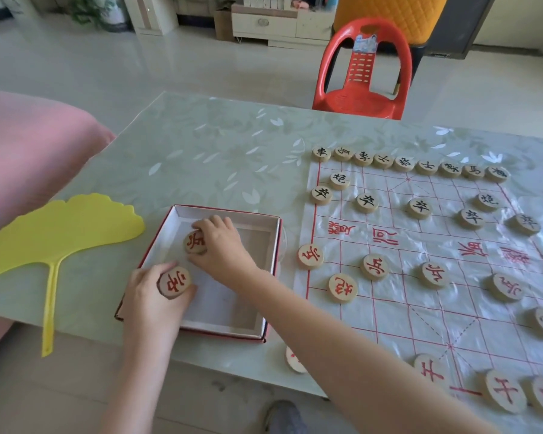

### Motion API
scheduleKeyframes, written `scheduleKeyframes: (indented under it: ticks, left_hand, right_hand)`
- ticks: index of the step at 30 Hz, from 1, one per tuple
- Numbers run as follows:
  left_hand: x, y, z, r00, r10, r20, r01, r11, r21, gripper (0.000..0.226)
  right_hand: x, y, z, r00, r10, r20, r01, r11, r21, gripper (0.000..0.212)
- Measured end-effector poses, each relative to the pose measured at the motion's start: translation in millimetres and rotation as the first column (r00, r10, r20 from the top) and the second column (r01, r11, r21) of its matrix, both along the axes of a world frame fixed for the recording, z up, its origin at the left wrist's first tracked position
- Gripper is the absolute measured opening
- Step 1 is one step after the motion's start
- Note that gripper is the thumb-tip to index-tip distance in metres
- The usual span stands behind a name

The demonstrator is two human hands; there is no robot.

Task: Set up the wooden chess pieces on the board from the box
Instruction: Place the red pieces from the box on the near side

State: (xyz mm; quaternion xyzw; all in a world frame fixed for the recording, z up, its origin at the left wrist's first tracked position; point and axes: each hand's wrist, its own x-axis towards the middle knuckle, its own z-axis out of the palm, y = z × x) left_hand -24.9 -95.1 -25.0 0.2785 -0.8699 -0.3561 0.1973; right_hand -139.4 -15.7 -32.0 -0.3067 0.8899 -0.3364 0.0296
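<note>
Inside the box (272, 245) the right hand (224, 247) pinches a red piece (194, 242), while at its rim the left hand (149, 297) grips a second piece (173, 283), both seemingly for the board (389, 324).

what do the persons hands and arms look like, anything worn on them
Nothing worn that shows. The left hand and right hand have no gloves, and no ring, watch or bracelet is visible on the fingers or wrists. The left forearm and right forearm are bare all the way to the frame edge, with no sleeve in view.
</note>
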Motion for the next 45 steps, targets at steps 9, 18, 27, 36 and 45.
scheduleKeyframes:
  ticks: [9,18,27,36,45]
  left_hand:
    - [-3.9,81.5,39.0,0.964,-0.258,-0.070,0.264,0.960,0.096,0.047]
    - [-16.0,259.8,43.4,0.819,-0.567,-0.087,0.572,0.794,0.204,0.051]
    - [-33.5,344.7,40.8,0.759,-0.650,-0.035,0.645,0.743,0.181,0.050]
    - [-45.0,373.8,27.8,0.752,-0.659,0.018,0.652,0.747,0.128,0.048]
    - [-46.3,388.5,24.2,0.720,-0.694,0.021,0.682,0.713,0.163,0.046]
  right_hand:
    - [54.4,212.8,41.9,0.906,-0.377,0.190,0.413,0.886,-0.212,0.045]
    - [91.3,396.9,34.3,0.695,-0.684,0.223,0.716,0.685,-0.133,0.039]
    - [85.1,458.9,23.1,0.646,-0.729,0.228,0.762,0.630,-0.148,0.044]
    - [75.6,504.9,12.5,0.633,-0.750,0.190,0.774,0.620,-0.129,0.044]
    - [47.7,532.1,13.5,0.621,-0.775,0.119,0.782,0.624,-0.016,0.050]
